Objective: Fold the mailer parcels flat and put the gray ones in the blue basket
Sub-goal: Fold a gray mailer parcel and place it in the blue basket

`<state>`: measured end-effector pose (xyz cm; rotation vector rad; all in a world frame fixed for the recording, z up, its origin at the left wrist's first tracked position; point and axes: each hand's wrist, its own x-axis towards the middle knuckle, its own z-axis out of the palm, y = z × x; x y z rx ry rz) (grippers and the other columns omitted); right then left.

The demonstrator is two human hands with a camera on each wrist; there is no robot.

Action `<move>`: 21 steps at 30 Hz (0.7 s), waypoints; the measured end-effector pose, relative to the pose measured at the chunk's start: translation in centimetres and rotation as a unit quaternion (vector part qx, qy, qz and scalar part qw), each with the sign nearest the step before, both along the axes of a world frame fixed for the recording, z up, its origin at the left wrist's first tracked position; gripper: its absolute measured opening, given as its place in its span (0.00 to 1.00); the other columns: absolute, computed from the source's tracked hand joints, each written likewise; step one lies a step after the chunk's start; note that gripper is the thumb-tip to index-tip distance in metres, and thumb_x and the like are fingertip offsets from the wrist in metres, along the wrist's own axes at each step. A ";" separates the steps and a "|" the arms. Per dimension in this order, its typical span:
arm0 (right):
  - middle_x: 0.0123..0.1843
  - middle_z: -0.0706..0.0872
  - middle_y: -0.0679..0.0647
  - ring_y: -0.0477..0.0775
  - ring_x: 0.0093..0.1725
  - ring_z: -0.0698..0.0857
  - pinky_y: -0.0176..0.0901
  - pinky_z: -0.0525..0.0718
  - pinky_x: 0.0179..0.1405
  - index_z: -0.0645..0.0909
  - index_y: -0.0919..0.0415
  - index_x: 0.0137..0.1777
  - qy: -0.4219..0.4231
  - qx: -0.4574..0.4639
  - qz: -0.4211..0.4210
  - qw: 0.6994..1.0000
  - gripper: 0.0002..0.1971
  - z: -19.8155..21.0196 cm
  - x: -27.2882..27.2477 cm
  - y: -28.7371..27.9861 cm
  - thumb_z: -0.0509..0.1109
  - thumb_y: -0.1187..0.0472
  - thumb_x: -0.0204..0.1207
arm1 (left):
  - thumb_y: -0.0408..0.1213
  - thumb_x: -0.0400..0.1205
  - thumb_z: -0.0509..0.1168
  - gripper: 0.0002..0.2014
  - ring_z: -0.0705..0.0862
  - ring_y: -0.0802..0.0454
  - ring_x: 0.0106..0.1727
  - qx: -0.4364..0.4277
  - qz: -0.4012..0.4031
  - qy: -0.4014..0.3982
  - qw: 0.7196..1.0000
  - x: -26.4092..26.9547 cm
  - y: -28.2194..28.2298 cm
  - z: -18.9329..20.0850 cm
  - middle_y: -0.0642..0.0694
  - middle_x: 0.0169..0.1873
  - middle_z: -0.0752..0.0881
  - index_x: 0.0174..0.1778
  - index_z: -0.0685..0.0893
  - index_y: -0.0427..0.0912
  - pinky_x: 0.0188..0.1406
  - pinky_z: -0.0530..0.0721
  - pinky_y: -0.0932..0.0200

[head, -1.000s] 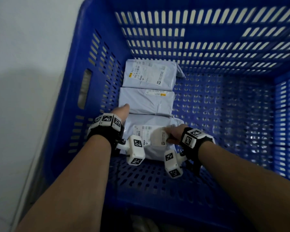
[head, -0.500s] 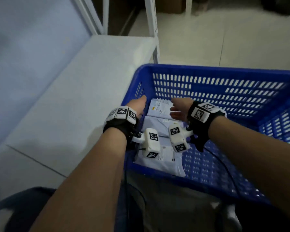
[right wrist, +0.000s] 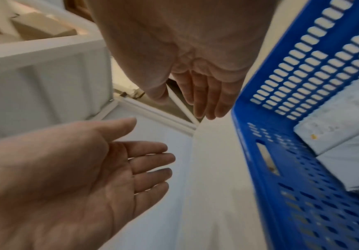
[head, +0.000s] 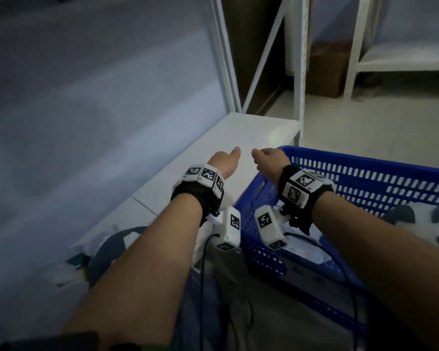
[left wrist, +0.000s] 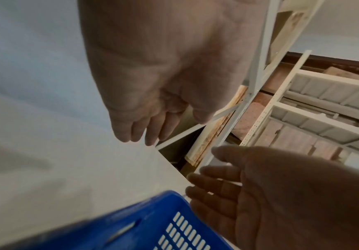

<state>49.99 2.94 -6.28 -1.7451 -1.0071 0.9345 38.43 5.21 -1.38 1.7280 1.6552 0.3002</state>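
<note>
The blue basket (head: pixel 380 183) stands at the right, against the white shelf board (head: pixel 259 127). Several folded gray mailers (right wrist: pixel 336 135) with labels lie flat inside it along its left wall; in the head view only a sliver of gray mailer (head: pixel 307 240) shows behind my right wrist. My left hand (head: pixel 226 159) hovers over the shelf board just left of the basket, fingers relaxed and empty. My right hand (head: pixel 265 158) hangs beside it, above the basket's near left corner, also holding nothing. In the left wrist view the left fingers (left wrist: pixel 139 130) point down loosely, and in the right wrist view the right fingers (right wrist: pixel 204 101) do the same.
White metal shelving posts (head: pixel 299 72) rise behind the shelf board, with a cardboard box (head: pixel 325 72) on the floor beyond. Another white rack (head: pixel 403 59) stands at the back right. A black-and-white cloth item (head: pixel 421 224) lies at the right edge. Wrist camera cables hang below my arms.
Both hands let go of the gray mailer in the basket, rose out of it and moved left over the shelf board. The head view lifted from the basket towards the shelving.
</note>
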 end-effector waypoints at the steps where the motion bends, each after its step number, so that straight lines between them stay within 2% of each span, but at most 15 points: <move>1: 0.47 0.86 0.61 0.63 0.47 0.83 0.55 0.83 0.55 0.83 0.65 0.50 -0.004 0.011 0.010 1.000 0.19 0.7 -0.9 -0.4 0.59 0.49 0.81 | 0.54 0.90 0.47 0.31 0.74 0.38 0.76 0.009 0.007 0.011 1.000 -1.0 -0.7 0.9 0.34 0.77 0.73 0.79 0.69 0.31 0.69 0.71 0.54; 3: 0.45 0.83 0.56 0.59 0.46 0.80 0.53 0.81 0.53 0.82 0.61 0.49 -0.011 0.028 0.022 0.999 0.18 1.5 -2.1 -1.0 0.58 0.47 0.79 | 0.54 0.90 0.47 0.31 0.72 0.38 0.77 0.021 0.018 0.019 0.999 -2.6 -1.5 2.1 0.34 0.78 0.72 0.80 0.68 0.31 0.70 0.70 0.54; 5: 0.49 0.80 0.54 0.57 0.49 0.79 0.51 0.80 0.54 0.82 0.59 0.54 -0.027 0.035 0.032 0.999 0.21 1.6 -2.7 -1.0 0.58 0.44 0.77 | 0.53 0.91 0.47 0.31 0.72 0.39 0.78 0.025 0.035 0.016 0.999 -4.0 -1.5 2.6 0.34 0.79 0.72 0.80 0.68 0.31 0.71 0.69 0.55; 6: 0.50 0.79 0.53 0.57 0.50 0.78 0.50 0.78 0.53 0.80 0.58 0.53 -0.035 0.034 0.033 0.998 0.20 1.5 -2.8 -1.1 0.57 0.44 0.77 | 0.53 0.90 0.47 0.31 0.72 0.38 0.77 0.028 0.042 0.016 0.999 -4.5 -1.4 2.6 0.34 0.78 0.72 0.79 0.69 0.31 0.71 0.69 0.54; 8: 0.44 0.76 0.51 0.55 0.48 0.74 0.47 0.72 0.48 0.73 0.53 0.41 -0.048 0.024 0.029 0.998 0.14 1.1 -3.1 -1.1 0.57 0.45 0.79 | 0.54 0.90 0.47 0.31 0.75 0.37 0.75 0.024 0.057 0.009 0.998 -5.0 -1.1 2.5 0.33 0.75 0.75 0.78 0.71 0.31 0.70 0.71 0.53; 10: 0.40 0.71 0.50 0.54 0.47 0.71 0.45 0.67 0.47 0.64 0.50 0.35 -0.065 0.004 0.036 0.997 0.15 0.4 -3.7 -0.7 0.57 0.46 0.81 | 0.55 0.90 0.48 0.31 0.76 0.37 0.73 0.014 0.059 -0.003 0.998 -5.1 -0.6 1.9 0.34 0.75 0.76 0.78 0.71 0.32 0.70 0.72 0.51; 12: 0.43 0.73 0.52 0.54 0.47 0.71 0.45 0.67 0.47 0.71 0.54 0.41 -0.074 0.005 0.057 0.996 0.13 -0.3 -4.4 0.0 0.57 0.46 0.80 | 0.55 0.89 0.48 0.31 0.75 0.38 0.75 0.013 0.053 -0.026 0.998 -5.1 -0.2 1.2 0.36 0.76 0.75 0.78 0.71 0.33 0.71 0.71 0.51; 14: 0.46 0.77 0.53 0.55 0.48 0.73 0.46 0.70 0.48 0.79 0.57 0.49 -0.072 0.007 0.073 0.995 0.17 -1.2 -4.8 1.1 0.57 0.44 0.79 | 0.56 0.89 0.49 0.31 0.76 0.39 0.74 0.006 0.057 -0.040 0.998 -5.4 0.2 0.3 0.37 0.75 0.76 0.77 0.72 0.33 0.72 0.70 0.51; 15: 0.43 0.77 0.50 0.54 0.47 0.73 0.46 0.70 0.46 0.79 0.56 0.45 -0.068 0.000 0.080 0.994 0.17 -1.7 -5.1 1.7 0.57 0.44 0.78 | 0.56 0.89 0.48 0.31 0.76 0.39 0.74 -0.005 0.068 -0.043 0.997 -5.8 0.4 -0.2 0.38 0.74 0.77 0.77 0.73 0.34 0.73 0.71 0.50; 16: 0.39 0.74 0.48 0.54 0.46 0.72 0.45 0.70 0.43 0.76 0.52 0.40 -0.066 -0.003 0.080 0.995 0.14 -2.0 -5.3 2.3 0.58 0.43 0.76 | 0.56 0.89 0.48 0.31 0.76 0.39 0.74 -0.017 0.076 -0.046 0.996 -6.2 0.5 -0.5 0.38 0.75 0.77 0.77 0.73 0.34 0.73 0.71 0.50; 17: 0.39 0.74 0.47 0.54 0.46 0.72 0.46 0.72 0.43 0.73 0.51 0.38 -0.056 -0.006 0.076 0.996 0.13 -2.2 -5.7 2.7 0.58 0.43 0.74 | 0.56 0.89 0.48 0.31 0.76 0.39 0.74 -0.024 0.082 -0.050 0.995 -6.5 0.7 -1.0 0.38 0.75 0.77 0.77 0.73 0.33 0.73 0.70 0.50; 18: 0.41 0.76 0.49 0.54 0.46 0.74 0.48 0.77 0.45 0.75 0.53 0.41 -0.037 -0.004 0.073 0.997 0.14 -2.5 -6.2 3.1 0.58 0.42 0.72 | 0.55 0.90 0.48 0.30 0.75 0.39 0.74 -0.028 0.086 -0.052 0.995 -6.9 0.9 -1.2 0.37 0.74 0.76 0.76 0.73 0.33 0.72 0.70 0.51; 19: 0.43 0.80 0.52 0.57 0.46 0.77 0.54 0.82 0.52 0.79 0.57 0.45 -0.012 -0.005 0.071 0.997 0.18 -2.5 -6.7 3.3 0.59 0.43 0.71 | 0.54 0.90 0.47 0.29 0.76 0.40 0.73 -0.032 0.090 -0.050 0.994 -7.2 0.9 -1.3 0.37 0.73 0.77 0.75 0.73 0.33 0.70 0.71 0.52; 21: 0.49 0.87 0.62 0.65 0.51 0.84 0.63 0.83 0.62 0.84 0.67 0.53 0.027 -0.003 0.078 0.997 0.22 -2.8 -8.1 4.0 0.61 0.47 0.76 | 0.52 0.91 0.47 0.24 0.77 0.41 0.66 -0.037 0.099 -0.056 0.993 -7.5 1.0 -1.0 0.38 0.66 0.78 0.69 0.76 0.38 0.62 0.71 0.54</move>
